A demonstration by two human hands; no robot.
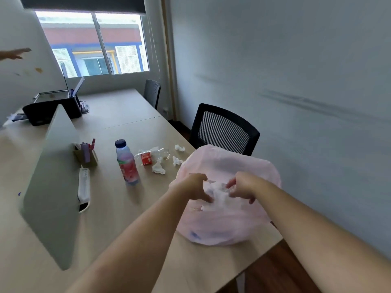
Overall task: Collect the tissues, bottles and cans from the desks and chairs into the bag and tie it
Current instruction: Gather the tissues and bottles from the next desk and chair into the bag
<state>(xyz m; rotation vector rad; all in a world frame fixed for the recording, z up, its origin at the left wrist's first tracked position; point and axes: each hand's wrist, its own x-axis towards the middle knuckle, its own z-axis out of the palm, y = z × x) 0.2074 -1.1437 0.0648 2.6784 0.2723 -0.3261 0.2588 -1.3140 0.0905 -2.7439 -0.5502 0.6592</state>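
— Pale wooden desk [127,218] is stretching from near to far along the grey wall, with a black mesh chair [226,127] standing at its right edge.

— And the bag?

— The pink bag [222,225] is lying on the desk's near right corner, in front of that chair. Both hands are working on top of it.

— Gripping what?

— The left hand [195,187] and right hand [243,186] are curling their fingers into a white tissue wad [219,193] lying between them. I cannot tell whether they are also catching the bag's film.

— What is waiting outside?

— Left of the bag, a pink-labelled bottle [127,163] is standing upright. Crumpled tissues [158,168] and a small red carton [146,158] are lying just beyond it, well apart from both hands.
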